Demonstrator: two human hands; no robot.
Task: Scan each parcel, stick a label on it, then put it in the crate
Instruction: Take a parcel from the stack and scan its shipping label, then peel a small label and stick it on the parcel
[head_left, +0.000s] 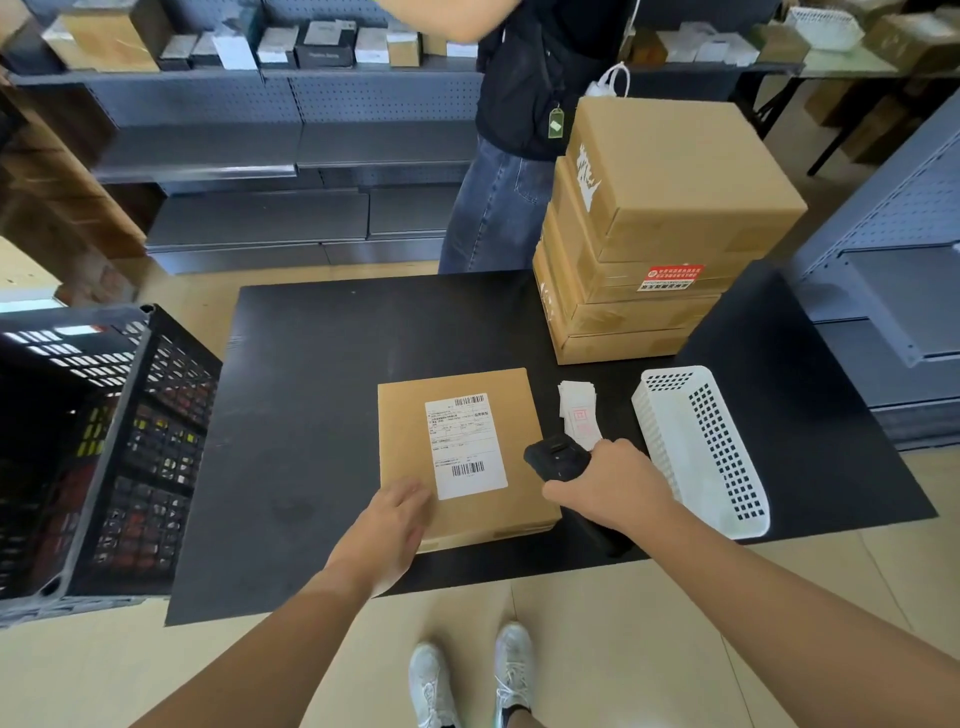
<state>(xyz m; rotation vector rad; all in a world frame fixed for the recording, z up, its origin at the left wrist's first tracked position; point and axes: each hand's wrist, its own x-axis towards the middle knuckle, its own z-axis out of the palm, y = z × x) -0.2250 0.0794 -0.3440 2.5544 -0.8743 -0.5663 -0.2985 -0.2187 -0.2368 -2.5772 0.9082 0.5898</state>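
A flat brown parcel (405, 431) lies on the black table (311, 389), with a white shipping label (465, 447) stuck on its top. My left hand (392, 525) rests flat on the parcel's near left corner, fingers straight. My right hand (608, 491) grips a black handheld scanner (556, 457), whose head sits over the parcel's right edge. A small pile of white stickers (579, 413) lies just beyond the scanner. The black plastic crate (98, 441) stands to the left of the table.
A stack of brown cartons (654, 234) stands at the table's far right. A white perforated basket (701, 447) lies on its side right of my right hand. Another person (514, 156) stands behind the table. Grey shelving lines the back and right.
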